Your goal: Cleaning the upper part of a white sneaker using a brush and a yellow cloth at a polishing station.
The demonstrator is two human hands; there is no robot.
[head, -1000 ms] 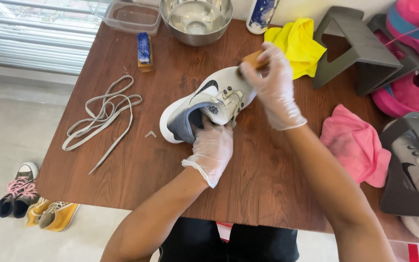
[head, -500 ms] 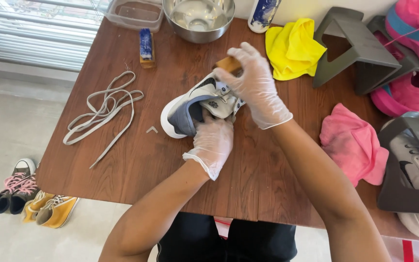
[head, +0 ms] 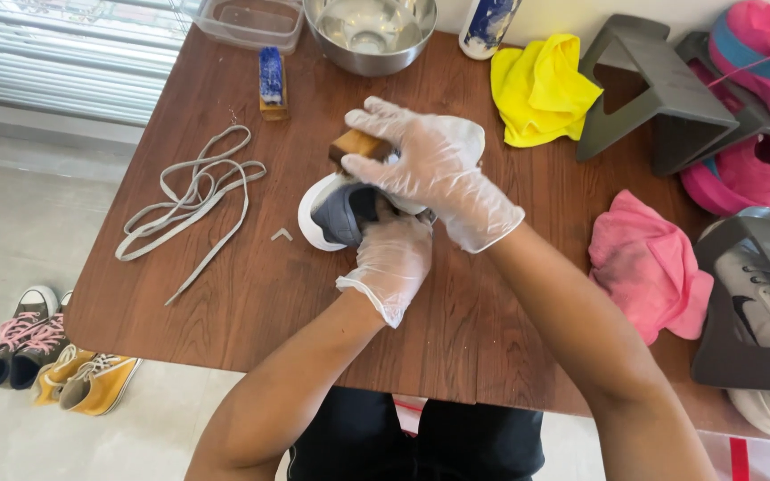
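A white sneaker [head: 324,212] with a grey-blue toe lies on the wooden table [head: 251,303]. My left hand [head: 391,258], in a clear glove, grips the sneaker from the near side. My right hand [head: 430,165], also gloved, holds a wooden-backed brush [head: 355,143] pressed on top of the shoe. Most of the sneaker is hidden under both hands.
Loose grey laces [head: 191,198] lie to the left. At the back stand a blue-bristled brush [head: 271,82], a plastic tub [head: 251,21], a metal bowl [head: 370,31] and a bottle [head: 487,25]. A yellow cloth [head: 541,87], pink cloth [head: 648,267], grey shoe stands [head: 661,93] and more shoes lie right.
My right hand has moved the brush leftward over the sneaker, from its heel side toward the toe. The left hand keeps its hold on the shoe.
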